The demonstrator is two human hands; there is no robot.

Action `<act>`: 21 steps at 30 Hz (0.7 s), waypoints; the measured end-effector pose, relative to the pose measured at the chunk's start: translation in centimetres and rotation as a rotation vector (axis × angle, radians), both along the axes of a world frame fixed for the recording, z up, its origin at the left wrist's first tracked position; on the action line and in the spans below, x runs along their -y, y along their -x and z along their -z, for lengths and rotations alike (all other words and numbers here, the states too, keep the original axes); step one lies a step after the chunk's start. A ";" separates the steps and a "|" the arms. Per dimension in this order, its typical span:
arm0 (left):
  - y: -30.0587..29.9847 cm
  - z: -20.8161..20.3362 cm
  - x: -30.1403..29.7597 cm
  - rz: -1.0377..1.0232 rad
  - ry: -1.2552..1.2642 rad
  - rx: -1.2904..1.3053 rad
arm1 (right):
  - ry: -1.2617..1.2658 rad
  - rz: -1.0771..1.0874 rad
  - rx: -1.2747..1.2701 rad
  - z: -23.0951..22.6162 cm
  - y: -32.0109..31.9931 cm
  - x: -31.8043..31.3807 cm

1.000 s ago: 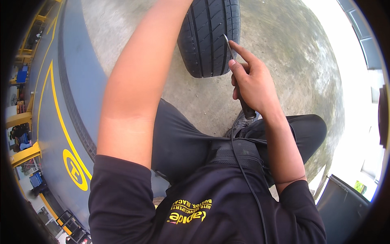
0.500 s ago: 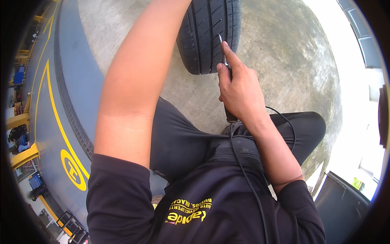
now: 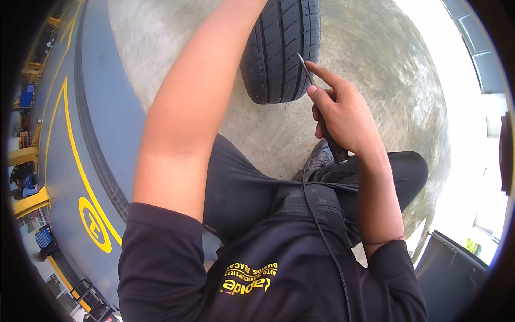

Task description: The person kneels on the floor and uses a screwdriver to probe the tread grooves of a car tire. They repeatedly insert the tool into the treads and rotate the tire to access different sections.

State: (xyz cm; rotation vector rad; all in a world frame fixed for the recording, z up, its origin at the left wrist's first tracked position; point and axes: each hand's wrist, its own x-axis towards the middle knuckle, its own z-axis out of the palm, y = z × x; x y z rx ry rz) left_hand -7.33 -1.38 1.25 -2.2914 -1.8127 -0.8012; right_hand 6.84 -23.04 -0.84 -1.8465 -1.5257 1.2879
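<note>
A black tyre [image 3: 276, 59] stands on its tread at the top of the head view. My right hand [image 3: 348, 115] is closed around the dark handle of a slim tool with a thin, pointed metal blade [image 3: 304, 65]; I cannot tell its exact kind. The index finger stretches along the blade. The tip lies over the tread near the tyre's right side; whether it touches the rubber is unclear. My left arm [image 3: 185, 102] reaches past the upper edge beside the tyre, so the left hand is out of sight.
A thin black cord [image 3: 322, 241] runs over my shirt and lap. My bent knees and a grey shoe [image 3: 319, 158] are below the tyre, on a concrete floor [image 3: 375, 59]. A blue-grey floor area with yellow lines [image 3: 75, 145] lies left; a dark cabinet [image 3: 450, 273] stands lower right.
My right hand has moved to the right and slightly nearer me, and the tool now leans more to the left. The tyre and left arm sit slightly further right in view.
</note>
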 end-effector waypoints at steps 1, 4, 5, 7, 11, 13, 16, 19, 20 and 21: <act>0.0 0.2 -0.1 0.000 0.004 0.009 | 0.000 -0.007 0.015 0.1 0.1 -0.3; -0.1 0.3 -0.2 0.015 -0.009 0.025 | 0.002 0.013 0.004 0.5 0.2 -0.4; 0.0 0.2 -0.2 0.002 -0.005 0.012 | 0.004 0.019 -0.010 0.6 0.5 -0.2; -0.1 0.0 -0.6 -0.013 0.007 -0.014 | 0.001 0.014 0.002 0.8 0.6 0.0; -0.2 0.0 -1.0 -0.005 0.006 -0.008 | -0.004 0.014 -0.018 1.5 0.7 -0.2; -0.1 0.3 -0.9 0.013 -0.021 0.008 | 0.088 -0.103 0.021 1.2 0.8 -0.2; 0.0 0.4 -1.3 -0.007 0.007 -0.015 | 0.208 -0.201 0.034 0.1 1.1 0.5; -0.4 -0.3 -1.2 -0.013 0.037 -0.019 | 0.081 -0.060 -0.011 -0.2 0.3 0.2; -0.4 -0.4 -1.1 -0.013 0.035 -0.013 | 0.035 -0.009 -0.018 -0.4 0.0 -0.4; -0.3 -0.3 -1.0 -0.015 0.033 -0.008 | -0.012 0.040 -0.025 -0.6 -0.2 -1.0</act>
